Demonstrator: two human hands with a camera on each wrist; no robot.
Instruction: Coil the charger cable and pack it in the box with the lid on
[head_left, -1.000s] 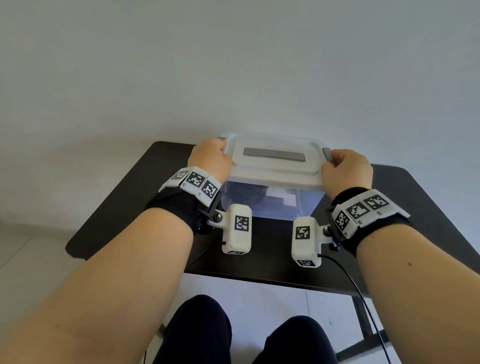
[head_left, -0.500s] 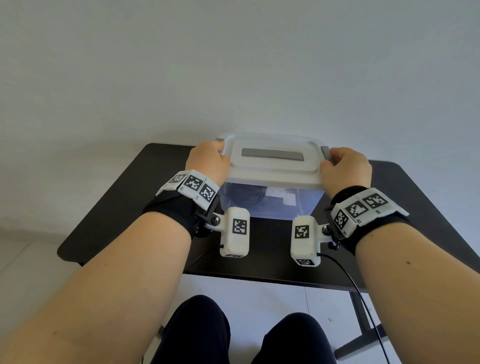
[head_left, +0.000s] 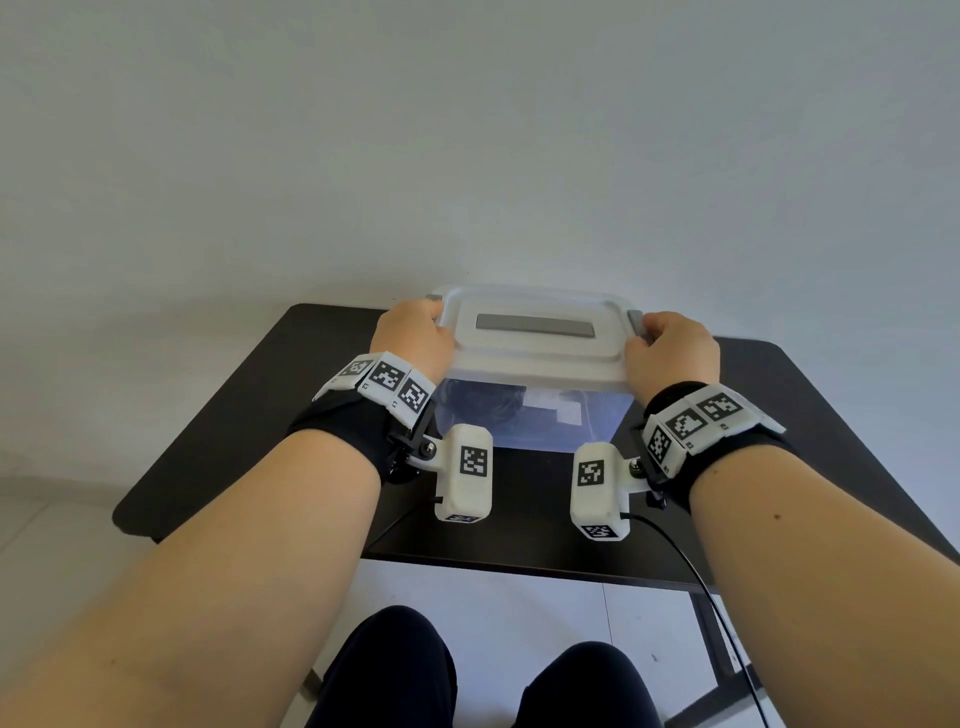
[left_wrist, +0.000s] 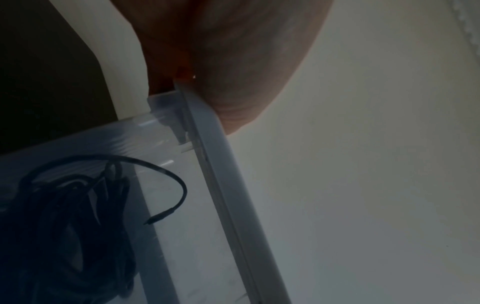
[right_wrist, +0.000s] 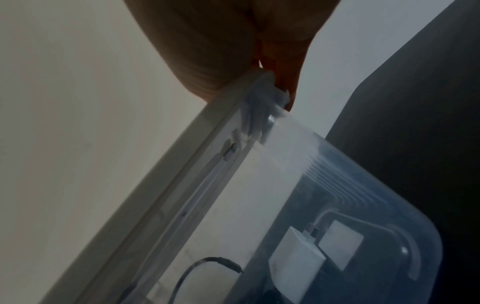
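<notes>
Fingers (head_left: 402, 312) of the left hand (head_left: 413, 335) curl over the left end of the lid (head_left: 535, 353), gripping its edge; the right hand (head_left: 672, 348) does the same at the right end, its fingers bent around the grey latch there. How tightly either hand presses cannot be told.

Inside the clear box (head_left: 540, 421), under the lid, the black cable (left_wrist: 78, 205) lies bundled toward the left side, its loose plug end curving free of the bundle. A white charger (right_wrist: 296, 253) sits toward the right side of the box. The box stands on the black table (head_left: 519, 519), toward its far edge.

Coiling and packing look done, and the lid sits on the box. What probably remains is pressing the lid fully home and closing the latches at both ends; whether they are already snapped shut is not clear from the wrist views.
</notes>
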